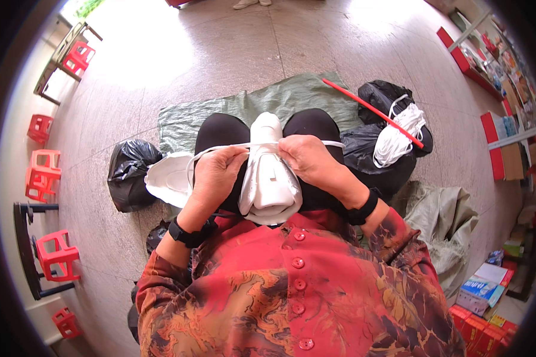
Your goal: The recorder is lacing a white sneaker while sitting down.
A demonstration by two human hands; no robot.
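Note:
A white shoe (270, 190) rests upright between my knees, toe pointing away from me and its opening toward my body. A white shoelace (236, 145) runs across its front part and stretches out to both sides. My left hand (214, 174) is closed in a pinch on the lace at the shoe's left edge, and a loop hangs beside that wrist. On the right edge, my right hand (317, 162) pinches the lace too; a strand sticks out past its knuckles. Another white shoe (168, 177) lies to the left of my left knee, partly covered by my arm.
A bundle of white laces (394, 138) and a red stick (372, 110) lie on black plastic bags (382, 172) at right. A green woven sheet (235, 102) covers floor beyond my knees. Another black bag (128, 172) and red stools (55, 253) stand left. A pale sack (443, 220) lies right.

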